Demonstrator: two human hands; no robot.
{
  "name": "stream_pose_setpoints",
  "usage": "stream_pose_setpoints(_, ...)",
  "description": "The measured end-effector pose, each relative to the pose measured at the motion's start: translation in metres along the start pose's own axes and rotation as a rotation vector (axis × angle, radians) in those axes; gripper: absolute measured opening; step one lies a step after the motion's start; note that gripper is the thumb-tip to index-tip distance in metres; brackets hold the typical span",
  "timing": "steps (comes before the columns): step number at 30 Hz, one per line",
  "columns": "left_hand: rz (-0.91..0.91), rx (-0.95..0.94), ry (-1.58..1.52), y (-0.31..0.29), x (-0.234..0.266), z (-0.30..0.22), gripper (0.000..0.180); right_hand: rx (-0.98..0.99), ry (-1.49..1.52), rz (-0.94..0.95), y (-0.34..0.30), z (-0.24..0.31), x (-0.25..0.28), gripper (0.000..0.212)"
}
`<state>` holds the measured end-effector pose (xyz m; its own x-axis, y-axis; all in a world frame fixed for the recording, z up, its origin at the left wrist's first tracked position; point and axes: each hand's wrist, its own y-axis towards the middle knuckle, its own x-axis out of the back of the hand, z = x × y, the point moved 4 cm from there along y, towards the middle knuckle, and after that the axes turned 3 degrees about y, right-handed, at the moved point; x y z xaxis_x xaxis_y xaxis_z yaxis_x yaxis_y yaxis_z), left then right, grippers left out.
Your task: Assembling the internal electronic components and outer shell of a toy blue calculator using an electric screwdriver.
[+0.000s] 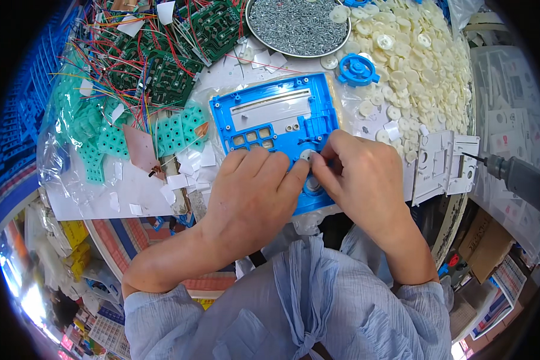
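Observation:
In front of me a blue plastic casing [225, 123] lies open side up on padding wrapped in clear plastic. It has screw posts, a long grey slot piece [270, 110] and several square openings. My left hand [246, 195] rests on its near left part, fingers curled down over it. The left index fingertip reaches a small whitish disc [306, 154] at the casing's lower middle. From the other side, the thumb and forefinger of my right hand [366, 183] pinch at this disc. What lies under the fingertips is hidden.
Beyond the casing stands a round pan of screws [297, 30], with a heap of cream plastic discs [402, 66] and a blue ring part [358, 69] to its right. Wired green circuit boards [171, 78] and teal rubber pads [180, 129] lie left. White plates [441, 165] and an electric screwdriver [516, 174] are right.

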<state>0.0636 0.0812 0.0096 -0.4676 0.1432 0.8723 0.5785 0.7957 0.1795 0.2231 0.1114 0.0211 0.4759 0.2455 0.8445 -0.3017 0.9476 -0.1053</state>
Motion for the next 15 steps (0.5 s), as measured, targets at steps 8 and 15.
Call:
stream_pose_setpoints(8, 0.064, 0.013, -0.033, 0.002, 0.005, -0.001, 0.038, 0.055, 0.174, -0.028, -0.006, -0.008, 0.017, 0.018)
stream_pose_setpoints(15, -0.305, -0.053, 0.062, 0.077, 0.045, 0.048, 0.008, 0.358, 0.375, -0.955, -0.037, -0.035, 0.151, 0.035)
